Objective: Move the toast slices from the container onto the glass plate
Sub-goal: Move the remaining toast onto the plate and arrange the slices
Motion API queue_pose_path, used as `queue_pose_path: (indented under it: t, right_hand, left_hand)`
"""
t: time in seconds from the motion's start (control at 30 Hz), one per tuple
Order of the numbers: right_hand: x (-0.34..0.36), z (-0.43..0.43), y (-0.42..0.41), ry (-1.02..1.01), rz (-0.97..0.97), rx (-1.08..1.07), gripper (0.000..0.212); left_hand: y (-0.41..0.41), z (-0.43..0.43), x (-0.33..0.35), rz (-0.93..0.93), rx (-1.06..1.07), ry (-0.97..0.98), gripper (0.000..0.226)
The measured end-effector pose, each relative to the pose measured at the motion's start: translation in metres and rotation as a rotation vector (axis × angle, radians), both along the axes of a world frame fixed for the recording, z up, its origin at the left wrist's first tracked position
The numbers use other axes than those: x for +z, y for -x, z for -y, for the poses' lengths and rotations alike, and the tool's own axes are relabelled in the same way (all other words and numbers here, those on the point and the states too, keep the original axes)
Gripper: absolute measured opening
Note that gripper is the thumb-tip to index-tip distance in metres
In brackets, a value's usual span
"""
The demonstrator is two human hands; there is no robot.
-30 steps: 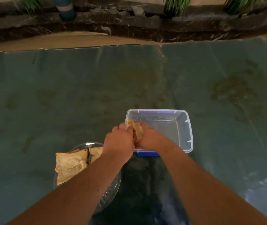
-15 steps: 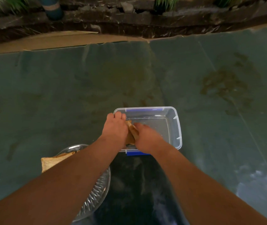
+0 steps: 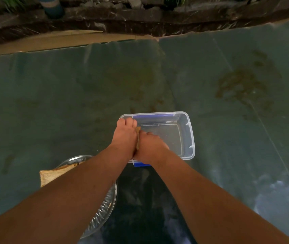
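Both hands are in the clear plastic container (image 3: 186, 136): left hand (image 3: 125, 138) and right hand (image 3: 150, 145) press together, a toast slice (image 3: 137, 138) sandwiched edge-up between them. More toast (image 3: 52, 175) sits on the glass plate (image 3: 105, 206).

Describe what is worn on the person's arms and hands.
Nothing is worn. The left hand and right hand are bare, with no gloves, rings, watch or bracelets visible. Both forearms are bare to the frame's edge; no sleeve shows.
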State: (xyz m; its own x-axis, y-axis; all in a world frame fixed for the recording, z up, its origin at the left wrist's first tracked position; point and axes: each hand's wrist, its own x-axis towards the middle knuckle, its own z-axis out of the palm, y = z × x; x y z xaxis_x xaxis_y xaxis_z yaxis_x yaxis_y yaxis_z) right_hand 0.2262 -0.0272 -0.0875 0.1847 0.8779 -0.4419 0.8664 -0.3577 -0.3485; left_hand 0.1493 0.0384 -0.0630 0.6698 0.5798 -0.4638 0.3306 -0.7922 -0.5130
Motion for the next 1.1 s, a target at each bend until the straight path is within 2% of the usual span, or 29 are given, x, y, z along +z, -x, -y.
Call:
queue_pose_path:
  t: [0.1,0.3,0.5,0.63,0.73,0.83,0.93,1.03,1.1]
  right_hand:
    - [0.004,0.000,0.001,0.008,0.000,-0.027,0.055]
    - [0.008,0.009,-0.012,0.018,0.009,-0.170,0.031]
    - [0.006,0.015,-0.032,0.037,0.022,-0.282,0.020]
    - [0.005,0.019,-0.039,0.026,0.002,-0.294,0.021]
    - [0.005,0.021,-0.044,0.028,-0.042,-0.339,0.024]
    - [0.004,0.024,-0.050,0.012,-0.098,-0.390,0.024]
    - [0.004,0.028,-0.050,0.015,-0.152,-0.372,0.020]
    - [0.004,0.033,-0.045,0.043,-0.156,-0.274,0.016]
    - [0.004,0.035,-0.044,0.066,-0.133,-0.214,0.012]
  left_hand:
    - [0.000,0.001,0.000,-0.007,-0.034,0.000,0.055]
    - [-0.003,0.001,-0.002,-0.038,-0.032,0.009,0.074]
    - [-0.008,-0.002,0.000,-0.127,-0.034,0.005,0.063]
    - [-0.009,-0.001,0.002,-0.049,0.027,0.068,0.074]
    - [-0.012,-0.002,0.002,0.004,0.106,0.097,0.072]
    - [-0.014,-0.004,0.004,0.001,0.209,0.149,0.079]
    - [-0.013,-0.007,0.001,-0.014,0.228,0.160,0.080]
    - [-0.010,-0.007,-0.001,0.044,0.235,0.167,0.081]
    - [-0.009,-0.007,0.001,0.094,0.217,0.187,0.075]
